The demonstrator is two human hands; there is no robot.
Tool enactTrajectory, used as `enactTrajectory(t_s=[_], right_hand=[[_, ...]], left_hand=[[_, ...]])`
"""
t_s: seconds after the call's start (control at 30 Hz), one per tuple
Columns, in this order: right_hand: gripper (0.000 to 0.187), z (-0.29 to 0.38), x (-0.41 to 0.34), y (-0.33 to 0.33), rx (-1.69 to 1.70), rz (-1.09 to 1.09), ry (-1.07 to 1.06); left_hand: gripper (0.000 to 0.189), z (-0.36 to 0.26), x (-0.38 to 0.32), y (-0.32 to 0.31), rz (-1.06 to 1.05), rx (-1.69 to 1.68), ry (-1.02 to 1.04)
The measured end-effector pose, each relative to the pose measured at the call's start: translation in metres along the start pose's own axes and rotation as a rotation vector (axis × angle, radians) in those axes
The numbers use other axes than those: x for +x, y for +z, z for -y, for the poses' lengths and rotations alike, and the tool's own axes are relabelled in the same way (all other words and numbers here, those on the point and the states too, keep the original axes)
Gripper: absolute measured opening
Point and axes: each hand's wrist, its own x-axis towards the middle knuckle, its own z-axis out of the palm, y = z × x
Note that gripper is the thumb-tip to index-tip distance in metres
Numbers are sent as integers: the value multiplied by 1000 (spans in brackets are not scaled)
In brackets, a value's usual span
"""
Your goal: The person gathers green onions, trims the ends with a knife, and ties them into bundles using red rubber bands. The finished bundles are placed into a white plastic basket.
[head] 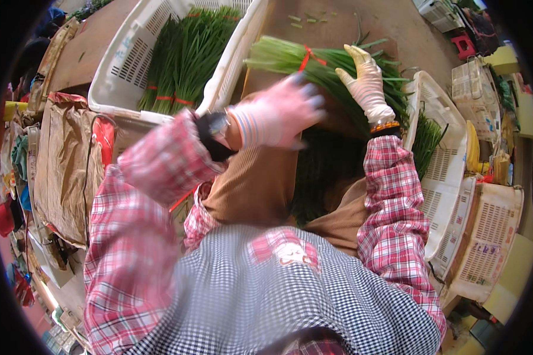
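Note:
A bunch of long green leaves, seemingly garlic chives (280, 55), lies across the brown board in front of me, with a red tie (306, 58) around it near the pale stem end. My right hand (364, 82), in a whitish glove with a yellowed fingertip, rests on the leafy part, thumb and finger spread. Blurred by motion, my left hand (275, 113) wears a pink glove with bluish fingertips. It hovers just below the bunch, fingers apart, and nothing shows in it. Between my knees are more dark green leaves (315, 173), in shadow.
At upper left, a white plastic crate (102, 95) holds several red-tied bunches (191, 57). Another white crate (442, 177) at right contains loose green leaves (426, 137). Cut stem pieces (295, 18) lie on the brown board (351, 17). Brown sacking (62, 168) covers something on the left.

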Motion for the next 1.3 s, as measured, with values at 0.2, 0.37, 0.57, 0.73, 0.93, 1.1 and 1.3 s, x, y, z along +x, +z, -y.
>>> enactTrajectory(t_s=[0.2,0.37,0.57,0.73,0.93,1.1,1.3], right_hand=[[83,11,21,5,-43,126,12],[114,29,53,33,-251,519,-8],[112,37,63,44,-270,648,-15],[99,37,78,13,-338,476,-48],[83,62,136,-56,-375,81,-168],[76,90,166,-89,-277,-86,-236],[73,127,159,-129,-97,-27,-76]], left_hand=[[19,71,-4,18,257,39,-816],[31,54,-52,72,-61,-823,-662],[48,29,-48,125,-57,-1271,-823],[75,31,-10,102,-314,-1597,-859],[84,71,44,80,-882,-1559,-700],[81,119,74,31,-1334,-1281,-601],[67,122,59,-40,-1355,-1506,-319]])
